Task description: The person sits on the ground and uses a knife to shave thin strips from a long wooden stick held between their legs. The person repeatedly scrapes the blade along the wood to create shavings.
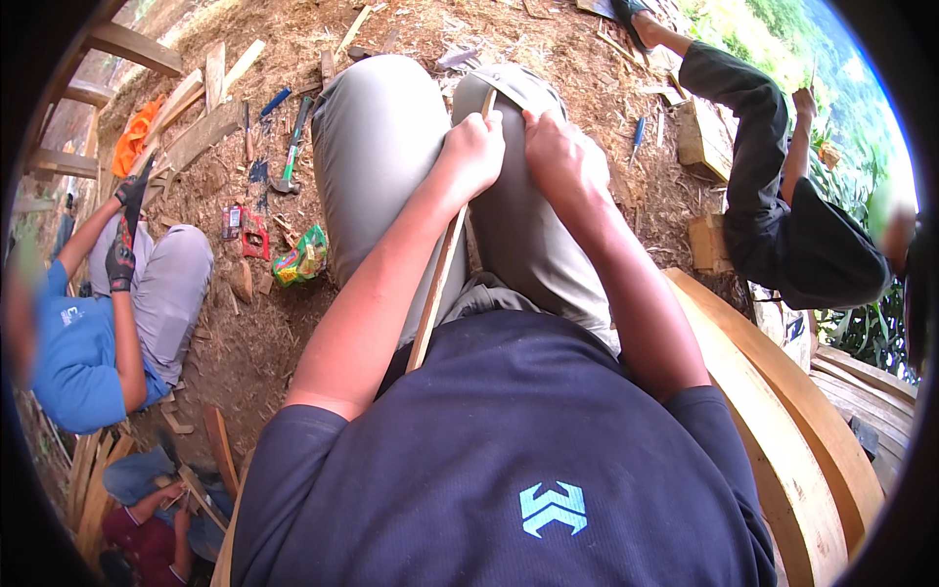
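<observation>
My left hand (474,155) is closed round a long thin strip of wood (437,284), above the gap between my knees. The strip's far end pokes up just past my fingers. Its near end slants back under my left forearm to my dark shirt at the belly. A little to the right, my right hand (567,157) is curled closed over my right knee, its thumb laid along the top. What it grips, if anything, is hidden by the fingers. A gap separates the two hands.
A hammer (292,147), a blue-handled tool (638,135) and a green packet (301,256) lie on chip-strewn ground. Curved planks (763,421) stand at my right, near wood blocks (704,142). Other people sit close: a gloved one (88,333) left, another (147,528) lower left, another (782,225) right.
</observation>
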Demonstrator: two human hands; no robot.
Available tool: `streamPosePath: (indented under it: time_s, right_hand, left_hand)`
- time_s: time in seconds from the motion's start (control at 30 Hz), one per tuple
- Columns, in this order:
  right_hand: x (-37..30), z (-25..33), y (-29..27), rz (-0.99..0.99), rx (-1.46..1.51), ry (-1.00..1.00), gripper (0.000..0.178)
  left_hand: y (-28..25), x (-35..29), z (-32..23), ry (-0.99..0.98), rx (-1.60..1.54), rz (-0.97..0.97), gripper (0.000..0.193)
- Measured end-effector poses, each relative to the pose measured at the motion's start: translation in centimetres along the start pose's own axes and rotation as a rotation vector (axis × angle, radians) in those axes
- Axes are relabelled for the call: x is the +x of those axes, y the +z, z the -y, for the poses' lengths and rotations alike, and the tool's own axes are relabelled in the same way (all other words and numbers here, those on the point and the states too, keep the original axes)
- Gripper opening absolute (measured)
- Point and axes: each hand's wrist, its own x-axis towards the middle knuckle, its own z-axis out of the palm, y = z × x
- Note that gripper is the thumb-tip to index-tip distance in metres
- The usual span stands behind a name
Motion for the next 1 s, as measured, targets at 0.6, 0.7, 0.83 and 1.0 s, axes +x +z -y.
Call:
streamPosePath:
  time_s: [0.6, 0.7, 0.83, 1.0]
  right_hand:
    - [0.4, -3.5, -1.0, 0.003, 0.163, -0.105, 0.044]
    - [-0.8, -5.4, -1.2, 0.041, 0.148, -0.160, 0.045]
    - [-0.9, -7.8, -0.4, -0.071, -0.053, -0.545, 0.035]
    - [-1.3, -7.1, -2.3, 0.043, -0.108, -0.504, 0.031]
  left_hand:
    - [0.5, -0.8, 0.6, -0.024, -0.091, 0.084, 0.051]
    - [0.5, -0.8, 0.2, -0.048, -0.156, 0.121, 0.051]
    - [0.5, -0.7, 0.3, 0.002, -0.114, 0.069, 0.050]
    - [0.3, -0.6, 0.4, 0.006, -0.113, 0.098, 0.050]
